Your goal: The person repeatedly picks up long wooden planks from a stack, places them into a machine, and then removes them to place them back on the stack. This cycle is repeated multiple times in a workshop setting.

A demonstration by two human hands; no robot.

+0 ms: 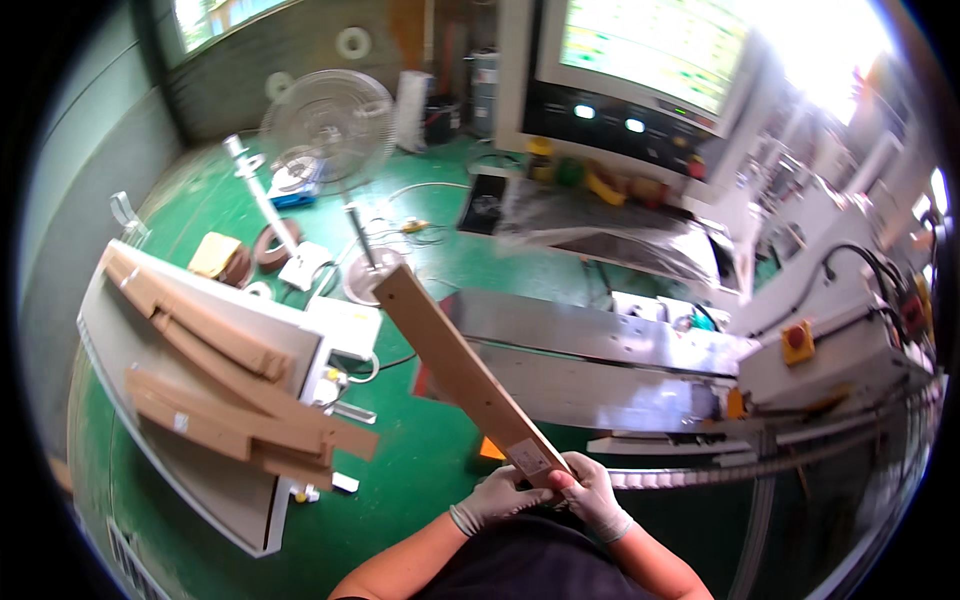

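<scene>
A long, narrow light-brown wooden board (455,375) slants up and to the left from my hands, its far end raised over the floor. Small dark holes dot its face, and a white label (529,457) sticks to it close to my grip. My left hand (500,499), in a pale glove, is closed at the board's near end on its left edge. Across from it, my right hand (592,497), gloved with bare fingertips, closes round the same end. Some fingers are hidden behind the board.
On the left, a pale table (225,480) bears several brown cardboard strips (215,410). A standing fan (335,130) is beyond it. To the right lies a metal machine bed (600,385) with an emergency-stop button (797,341). A control cabinet with a lit screen (650,45) stands ahead, and cables cross the green floor (410,480).
</scene>
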